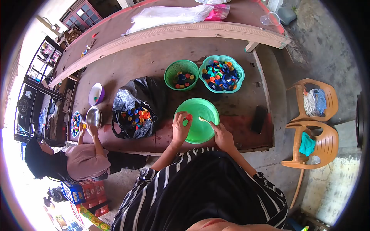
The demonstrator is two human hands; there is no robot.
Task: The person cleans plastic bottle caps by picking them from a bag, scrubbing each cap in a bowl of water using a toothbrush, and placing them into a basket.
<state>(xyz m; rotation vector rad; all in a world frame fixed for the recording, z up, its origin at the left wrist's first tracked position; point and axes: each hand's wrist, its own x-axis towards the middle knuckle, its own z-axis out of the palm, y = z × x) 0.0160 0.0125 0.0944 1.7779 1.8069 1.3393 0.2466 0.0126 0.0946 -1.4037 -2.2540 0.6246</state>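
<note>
My left hand [180, 129] pinches a red bottle cap [189, 117] over the left side of a bright green basin [211, 109]. Between the fingers of my right hand [223, 137] is a slim pale toothbrush [204, 120], its head pointing left toward the cap but apart from it. The basin seems to hold some water. Behind it stand a dark green basket [168, 75] with several caps and a turquoise basket [241, 79] heaped with blue, orange and green ones. Left of my hands, a black plastic bag [148, 90] gapes open, showing many coloured caps.
A dark phone [259, 119] lies near the table's right edge. At left, a co-worker [86, 158] handles a yellow cap beside a metal bowl [99, 111]; a purple-white bowl [101, 94] stands behind. A raised wooden ledge [173, 29] crosses the back. Two chairs [331, 144] stand right.
</note>
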